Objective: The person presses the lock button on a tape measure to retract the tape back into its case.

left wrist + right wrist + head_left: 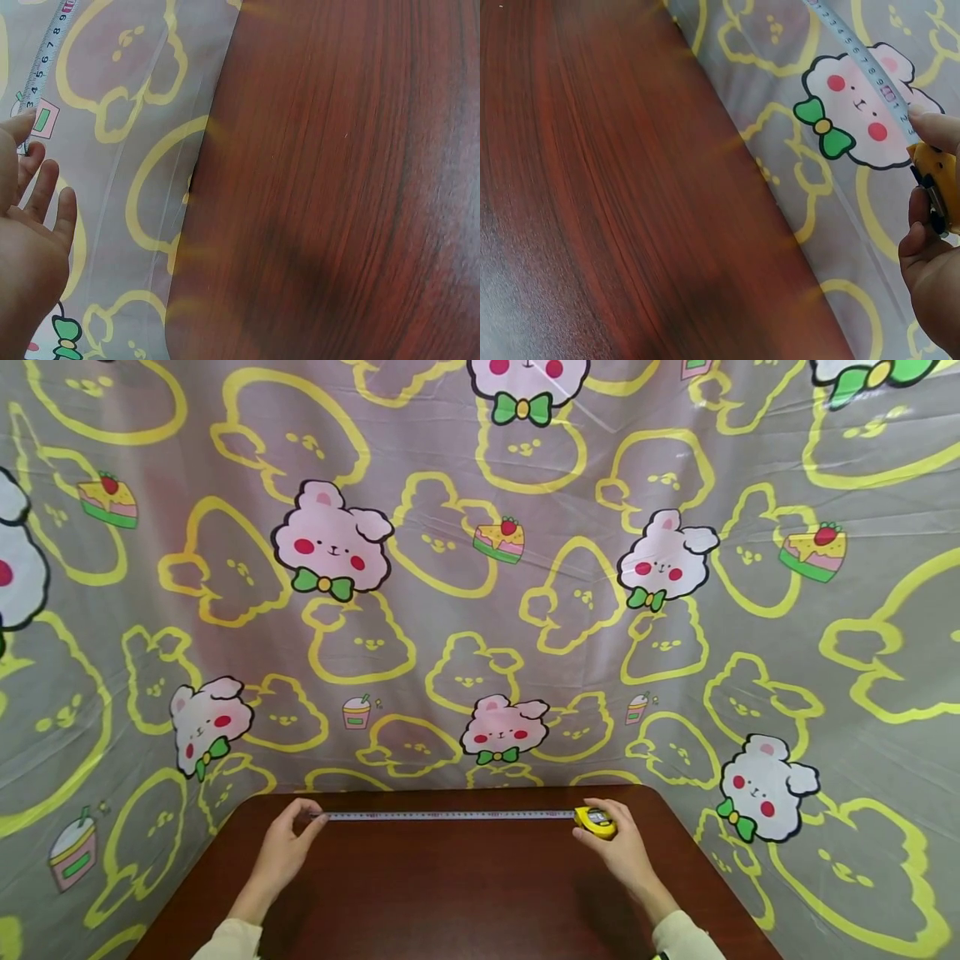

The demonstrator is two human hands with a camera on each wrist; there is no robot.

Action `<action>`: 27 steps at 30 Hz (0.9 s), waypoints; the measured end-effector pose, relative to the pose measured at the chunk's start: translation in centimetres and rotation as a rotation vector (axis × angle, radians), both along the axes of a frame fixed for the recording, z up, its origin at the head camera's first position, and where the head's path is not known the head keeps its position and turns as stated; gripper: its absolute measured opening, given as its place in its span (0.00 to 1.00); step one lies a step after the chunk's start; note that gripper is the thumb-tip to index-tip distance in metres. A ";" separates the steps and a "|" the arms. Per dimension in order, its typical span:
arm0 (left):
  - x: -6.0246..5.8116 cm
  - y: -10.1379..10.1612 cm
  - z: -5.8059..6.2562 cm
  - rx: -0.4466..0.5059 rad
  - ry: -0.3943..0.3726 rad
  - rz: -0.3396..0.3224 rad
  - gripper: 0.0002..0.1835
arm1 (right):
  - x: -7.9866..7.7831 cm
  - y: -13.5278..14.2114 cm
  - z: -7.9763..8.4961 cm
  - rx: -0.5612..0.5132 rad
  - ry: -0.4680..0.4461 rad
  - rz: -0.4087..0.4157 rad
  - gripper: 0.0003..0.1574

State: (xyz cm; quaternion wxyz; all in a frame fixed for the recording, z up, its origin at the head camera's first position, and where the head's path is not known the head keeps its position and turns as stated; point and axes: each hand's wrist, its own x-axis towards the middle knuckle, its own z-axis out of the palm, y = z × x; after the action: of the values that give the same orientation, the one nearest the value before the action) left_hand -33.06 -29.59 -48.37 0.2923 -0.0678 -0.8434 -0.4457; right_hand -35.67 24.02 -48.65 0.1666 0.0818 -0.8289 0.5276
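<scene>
A dark reddish-brown wooden table [450, 893] with rounded far corners fills the lower middle of the head view. Behind and around it hangs a glossy grey plastic sheet [465, 610], creased in places, printed with yellow rabbit outlines, pink-and-white rabbits wearing green bows, strawberry cake slices and small drink cups. The sheet reaches down past the table's far edge.

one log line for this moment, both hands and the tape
left hand: pinches tape blade end | right hand: holds yellow tape case | blade: stretched along far edge of table
</scene>
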 end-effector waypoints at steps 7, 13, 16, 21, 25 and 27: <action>-0.3 0.5 -0.4 0.015 -0.009 0.002 0.05 | 0.0 -0.7 -0.2 -0.011 0.018 -0.010 0.37; -0.4 0.8 -0.5 0.034 0.011 -0.010 0.04 | -0.1 -1.3 -0.4 -0.020 0.025 -0.007 0.36; -0.4 0.9 -0.7 0.038 -0.009 -0.011 0.04 | -0.2 -1.5 -0.6 -0.022 0.020 0.001 0.37; -0.6 1.0 -0.9 0.035 -0.027 -0.011 0.04 | -0.3 -1.8 -0.8 -0.030 0.013 0.001 0.36; -0.7 1.1 -1.1 0.037 -0.028 -0.019 0.04 | -0.2 -2.2 -0.8 -0.035 0.004 0.003 0.36; -0.7 1.2 -1.2 0.038 -0.026 -0.025 0.05 | -0.1 -2.4 -0.7 -0.038 0.002 0.004 0.35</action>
State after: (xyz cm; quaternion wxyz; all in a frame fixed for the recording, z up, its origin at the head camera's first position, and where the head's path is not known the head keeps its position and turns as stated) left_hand -33.80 -28.37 -49.53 0.2772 -0.0670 -0.8375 -0.4661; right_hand -35.80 21.66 -49.39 0.1679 0.0807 -0.8186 0.5433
